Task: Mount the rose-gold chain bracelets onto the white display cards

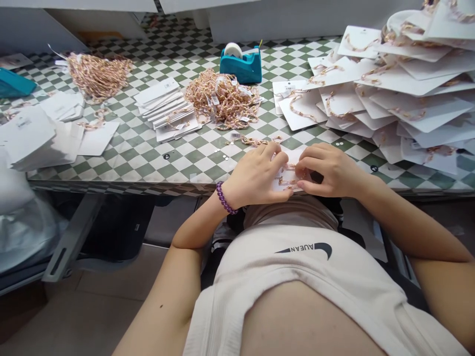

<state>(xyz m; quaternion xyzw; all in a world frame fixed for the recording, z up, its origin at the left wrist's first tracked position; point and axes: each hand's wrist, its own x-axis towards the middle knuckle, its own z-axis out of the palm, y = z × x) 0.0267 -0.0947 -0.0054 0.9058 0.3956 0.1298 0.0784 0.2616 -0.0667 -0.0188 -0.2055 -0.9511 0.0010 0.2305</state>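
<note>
A white jewelry card (296, 155) lies at the table's front edge between my two hands, with a pink-and-gold beaded bracelet (285, 181) across it. My left hand (258, 175), with a purple bead bracelet (224, 198) at the wrist, is closed over the card's left side. Thumb and fingers of my right hand (328, 170) pinch at the bracelet on the right side; the exact grip is partly hidden. Just beyond my left fingers lies another beaded bracelet (256, 141) with a barcode tag (235, 135).
Beyond my hands are a tangled bracelet heap (226, 101), a teal tape dispenser (243, 64) and a stack of white cards (165, 104). Carded bracelets (404, 94) pile high at right. Another bracelet bundle (98, 74) and more cards (31, 136) occupy the left of the checkered table (148, 165).
</note>
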